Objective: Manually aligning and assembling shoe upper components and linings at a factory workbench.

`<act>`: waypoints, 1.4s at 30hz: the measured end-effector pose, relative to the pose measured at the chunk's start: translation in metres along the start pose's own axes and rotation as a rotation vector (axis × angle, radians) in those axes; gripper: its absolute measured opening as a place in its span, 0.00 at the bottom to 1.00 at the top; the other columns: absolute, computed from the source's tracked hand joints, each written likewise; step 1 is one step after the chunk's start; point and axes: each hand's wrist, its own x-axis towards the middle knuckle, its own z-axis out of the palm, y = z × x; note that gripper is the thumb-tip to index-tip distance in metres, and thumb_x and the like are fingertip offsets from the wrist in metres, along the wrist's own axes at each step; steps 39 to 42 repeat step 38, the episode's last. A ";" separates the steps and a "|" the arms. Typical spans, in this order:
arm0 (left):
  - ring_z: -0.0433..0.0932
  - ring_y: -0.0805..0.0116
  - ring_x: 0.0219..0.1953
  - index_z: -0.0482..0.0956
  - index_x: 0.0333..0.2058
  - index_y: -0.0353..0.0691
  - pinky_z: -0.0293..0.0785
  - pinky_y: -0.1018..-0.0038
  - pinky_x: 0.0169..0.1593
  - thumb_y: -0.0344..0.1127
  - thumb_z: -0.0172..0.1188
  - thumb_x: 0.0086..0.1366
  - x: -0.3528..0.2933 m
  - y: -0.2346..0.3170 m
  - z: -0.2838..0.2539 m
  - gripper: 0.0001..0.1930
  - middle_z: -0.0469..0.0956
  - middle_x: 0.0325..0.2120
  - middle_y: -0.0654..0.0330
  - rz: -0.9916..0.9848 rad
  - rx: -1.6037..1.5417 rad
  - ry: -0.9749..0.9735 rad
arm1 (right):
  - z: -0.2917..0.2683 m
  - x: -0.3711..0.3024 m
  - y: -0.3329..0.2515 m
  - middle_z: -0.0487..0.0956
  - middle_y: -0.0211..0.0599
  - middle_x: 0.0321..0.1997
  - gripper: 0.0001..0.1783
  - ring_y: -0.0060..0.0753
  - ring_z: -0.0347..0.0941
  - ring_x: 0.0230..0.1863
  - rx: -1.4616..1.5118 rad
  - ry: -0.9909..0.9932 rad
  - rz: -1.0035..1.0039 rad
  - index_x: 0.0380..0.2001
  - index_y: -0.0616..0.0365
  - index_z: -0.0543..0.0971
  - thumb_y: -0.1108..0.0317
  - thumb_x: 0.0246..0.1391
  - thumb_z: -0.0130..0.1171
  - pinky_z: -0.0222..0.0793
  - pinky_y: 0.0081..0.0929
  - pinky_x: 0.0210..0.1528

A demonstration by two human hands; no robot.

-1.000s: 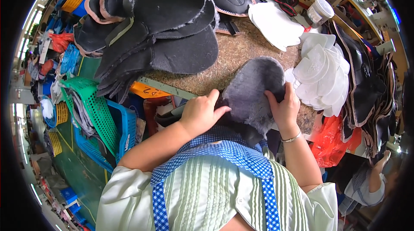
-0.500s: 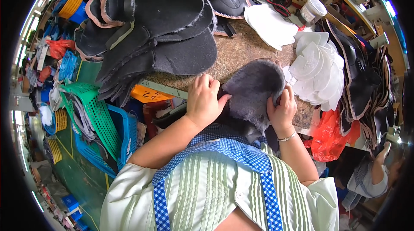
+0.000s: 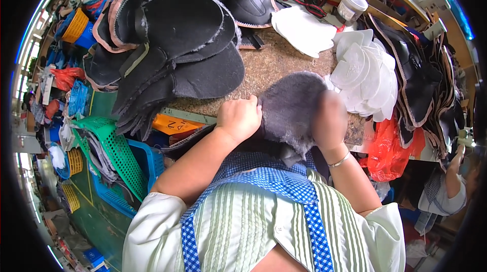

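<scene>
A dark grey fleece-lined shoe upper (image 3: 290,105) lies with its fuzzy side facing up, across the near edge of the worktable and in front of my apron. My left hand (image 3: 240,119) is closed on its left edge, fingers curled in. Over the upper's right edge is my right hand (image 3: 329,122), smeared by motion, so its fingers cannot be made out. A heap of black fleece-lined uppers (image 3: 185,23) rises to the left on the table. White rounded insert pieces (image 3: 368,74) lie in an overlapping pile just beyond my right hand.
More white sheets (image 3: 303,31) and a white tub (image 3: 352,6) stand at the back. Black uppers hang at the right (image 3: 421,79) above a red plastic bag (image 3: 388,147). Green (image 3: 114,153) and blue baskets (image 3: 147,158) sit low at the left. Another person's arm (image 3: 454,175) shows far right.
My right hand has shifted into a blur over the upper's right edge. The upper's curled top now lies flatter. My left fingers have closed more tightly, and the whole view has shifted slightly.
</scene>
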 end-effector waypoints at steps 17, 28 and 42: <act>0.80 0.45 0.28 0.77 0.29 0.43 0.76 0.53 0.33 0.50 0.57 0.60 0.011 -0.011 0.001 0.16 0.80 0.22 0.48 -0.011 -0.071 0.033 | 0.015 0.047 -0.011 0.55 0.50 0.72 0.44 0.45 0.45 0.75 0.010 -0.041 -0.429 0.66 0.67 0.59 0.43 0.58 0.50 0.38 0.48 0.73; 0.73 0.53 0.52 0.74 0.45 0.42 0.70 0.63 0.53 0.52 0.67 0.54 0.000 -0.011 -0.008 0.25 0.74 0.44 0.52 0.266 -0.249 0.389 | -0.033 -0.027 0.027 0.78 0.47 0.48 0.26 0.48 0.73 0.53 0.391 0.051 -0.480 0.45 0.60 0.77 0.79 0.35 0.57 0.65 0.42 0.58; 0.76 0.75 0.46 0.72 0.56 0.40 0.68 0.77 0.54 0.35 0.74 0.51 -0.060 0.015 -0.187 0.32 0.80 0.43 0.60 0.243 -0.676 0.154 | -0.192 0.048 -0.098 0.78 0.42 0.30 0.15 0.47 0.76 0.29 0.305 0.465 -0.745 0.36 0.62 0.77 0.67 0.46 0.68 0.71 0.35 0.31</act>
